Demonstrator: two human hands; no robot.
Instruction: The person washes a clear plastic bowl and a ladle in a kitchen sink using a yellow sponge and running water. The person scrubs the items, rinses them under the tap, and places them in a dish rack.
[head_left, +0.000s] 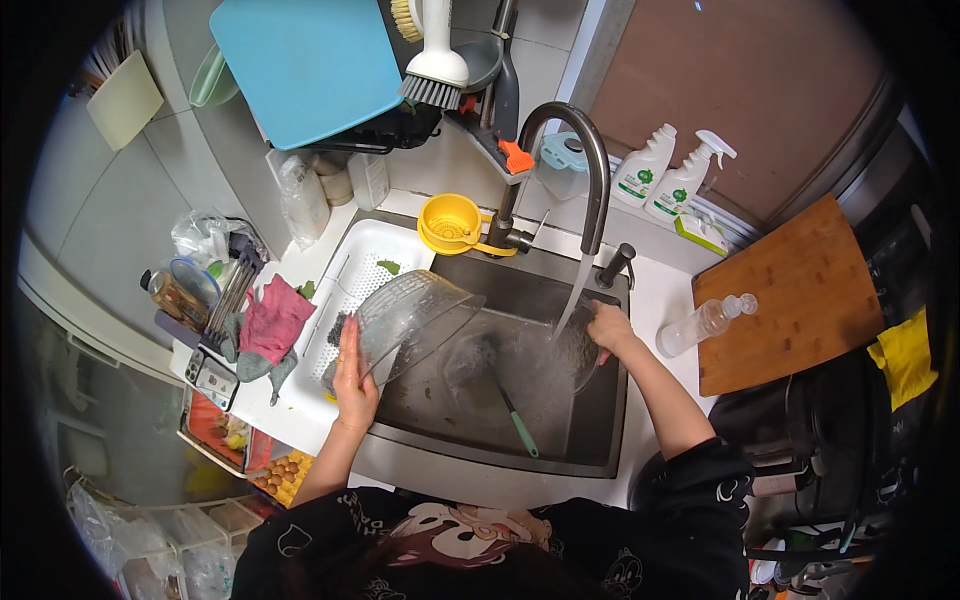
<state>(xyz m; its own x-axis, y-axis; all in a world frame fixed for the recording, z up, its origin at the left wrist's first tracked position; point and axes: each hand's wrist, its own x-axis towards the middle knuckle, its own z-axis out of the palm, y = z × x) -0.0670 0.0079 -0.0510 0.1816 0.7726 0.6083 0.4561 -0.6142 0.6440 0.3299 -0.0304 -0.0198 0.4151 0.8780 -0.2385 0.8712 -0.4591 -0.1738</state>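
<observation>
My left hand (351, 375) grips the side of a clear, ribbed bowl (397, 311), tilted over the left part of the sink. A second rim shows along its lower edge; whether that is another bowl nested in it I cannot tell. On the right, my right hand (609, 330) holds the edge of a clear round vessel (577, 360), blurred by splashing water. Water from the arched faucet (598, 172) pours onto it. In the metal sink (480, 442) lies a utensil with a green handle (523, 433), its head hidden under suds.
A white perforated drain tray (315, 390) with leaf scraps adjoins the sink's left side. A yellow strainer cup (450, 221) sits behind. Pink cloth (277, 319) lies left. A clear bottle (697, 328) and wooden cutting board (787, 300) are right. Brushes (435, 67) hang above.
</observation>
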